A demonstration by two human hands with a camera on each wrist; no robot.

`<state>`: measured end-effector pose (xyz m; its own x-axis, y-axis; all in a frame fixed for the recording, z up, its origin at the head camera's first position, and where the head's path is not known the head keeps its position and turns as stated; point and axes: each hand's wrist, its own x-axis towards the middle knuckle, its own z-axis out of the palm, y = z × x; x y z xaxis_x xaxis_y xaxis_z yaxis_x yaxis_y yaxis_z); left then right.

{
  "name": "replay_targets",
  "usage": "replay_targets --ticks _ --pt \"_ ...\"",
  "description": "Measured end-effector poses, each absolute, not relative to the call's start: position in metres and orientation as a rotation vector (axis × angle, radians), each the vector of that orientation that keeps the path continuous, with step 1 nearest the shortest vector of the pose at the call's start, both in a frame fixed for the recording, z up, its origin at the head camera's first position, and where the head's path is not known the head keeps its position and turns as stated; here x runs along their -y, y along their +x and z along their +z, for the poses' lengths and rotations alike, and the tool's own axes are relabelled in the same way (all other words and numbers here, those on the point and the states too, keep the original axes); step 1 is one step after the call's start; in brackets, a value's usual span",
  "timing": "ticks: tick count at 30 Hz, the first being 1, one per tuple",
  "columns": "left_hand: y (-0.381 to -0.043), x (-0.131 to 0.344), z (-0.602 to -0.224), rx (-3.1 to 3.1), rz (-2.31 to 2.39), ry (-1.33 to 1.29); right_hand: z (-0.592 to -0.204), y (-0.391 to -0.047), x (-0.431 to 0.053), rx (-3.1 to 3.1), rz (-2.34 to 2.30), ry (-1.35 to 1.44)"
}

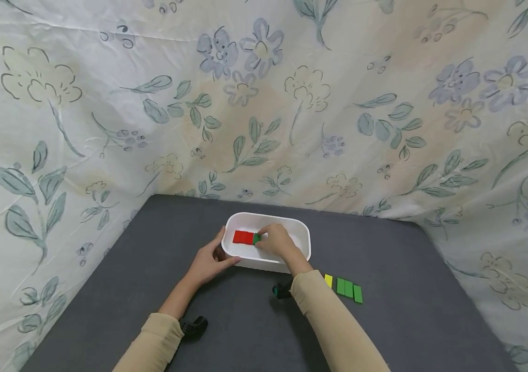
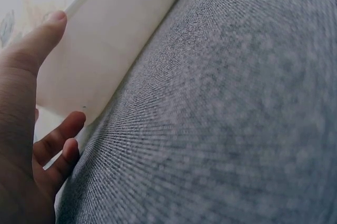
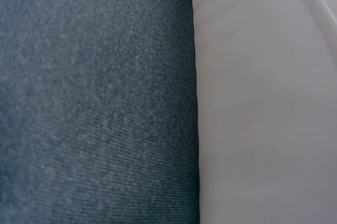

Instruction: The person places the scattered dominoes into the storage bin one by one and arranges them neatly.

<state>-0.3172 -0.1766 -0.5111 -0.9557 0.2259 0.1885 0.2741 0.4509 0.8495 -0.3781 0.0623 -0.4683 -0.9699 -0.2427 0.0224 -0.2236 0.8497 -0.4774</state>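
Observation:
A white oblong tub (image 1: pixel 264 264) with rounded corners stands on the dark table. My left hand (image 1: pixel 205 262) holds its left end, thumb along the front side and fingers about the corner; the left wrist view shows the thumb near the rim of the tub (image 2: pixel 100 45). Inside, red tiles (image 1: pixel 243 237) lie flat on the floor of the tub. Right beside them my right hand (image 1: pixel 275 241) reaches in and pinches a green tile (image 1: pixel 256 238), partly hidden by the fingers. The right wrist view shows the outer wall of the tub (image 3: pixel 263 103), not the right hand.
Several green tiles (image 1: pixel 348 288) and a yellow tile (image 1: pixel 328 280) lie on the table (image 1: pixel 412 310) right of the tub, the yellow one partly behind the right sleeve (image 1: pixel 333 320). A floral cloth (image 1: pixel 264 129) hangs behind and around the table.

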Motion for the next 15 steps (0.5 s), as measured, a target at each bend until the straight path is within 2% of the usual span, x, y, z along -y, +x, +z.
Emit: replay_targets --ticks 15 --pt "-0.3169 0.1767 -0.5112 2.636 -1.542 -0.453 -0.4702 -0.3800 -0.0597 -2.939 -0.768 -0.339"
